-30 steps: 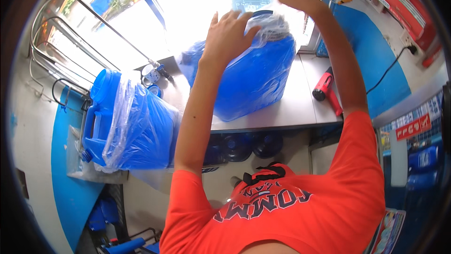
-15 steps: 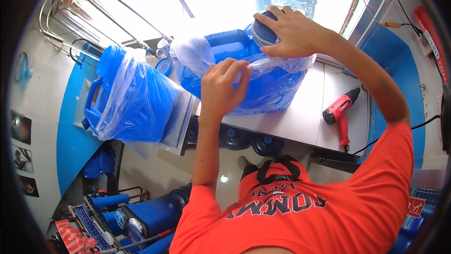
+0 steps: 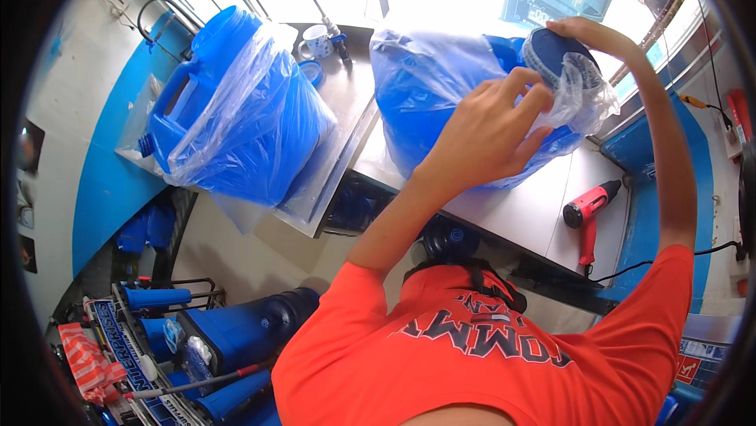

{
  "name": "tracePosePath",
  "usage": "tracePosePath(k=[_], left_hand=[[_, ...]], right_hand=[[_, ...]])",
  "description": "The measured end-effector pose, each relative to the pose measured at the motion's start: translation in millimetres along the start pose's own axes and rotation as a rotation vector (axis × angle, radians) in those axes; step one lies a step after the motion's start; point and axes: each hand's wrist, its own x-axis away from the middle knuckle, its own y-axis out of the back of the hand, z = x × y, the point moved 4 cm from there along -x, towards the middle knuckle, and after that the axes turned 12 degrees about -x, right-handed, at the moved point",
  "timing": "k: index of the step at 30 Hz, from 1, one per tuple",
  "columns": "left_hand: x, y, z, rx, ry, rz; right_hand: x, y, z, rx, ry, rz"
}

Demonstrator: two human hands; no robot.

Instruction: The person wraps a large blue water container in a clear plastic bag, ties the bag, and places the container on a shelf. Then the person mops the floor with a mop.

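A large blue water jug in a clear plastic bag lies on the counter, its dark blue round cap facing up at the right. My left hand is in front of it, fingers curled and pinching the bag's gathered edge beside the cap. My right hand reaches round the cap's far side, a finger hooked over its rim; the other fingers are hidden behind it. A second blue jug with a handle and a small spout, also bagged, stands at the left with its top uncovered.
A red heat gun lies on the white counter at the right. Behind the left jug are a patterned mug, a blue lid and a metal tap. Bottles and a loaded rack stand below at the left.
My left hand has moved right, from the bag's front edge to beside the cap. My right hand has shifted from over the cap to its far side. The view has turned.
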Motion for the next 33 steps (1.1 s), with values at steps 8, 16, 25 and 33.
tracePosePath(k=[8,16,25,33], left_hand=[[-9,2,-13,0.149,-0.194,-0.026],[-4,19,-38,0.063,-0.092,0.061],[-22,21,-29,-0.106,0.104,0.075],[6,42,-28,0.532,0.670,-0.722]], right_hand=[[-9,60,52,0.408,0.003,0.013],[-66,-13,19,0.224,0.081,0.106],[-89,75,76,0.306,0.405,-0.086],[-22,54,52,0.388,0.538,-0.386]])
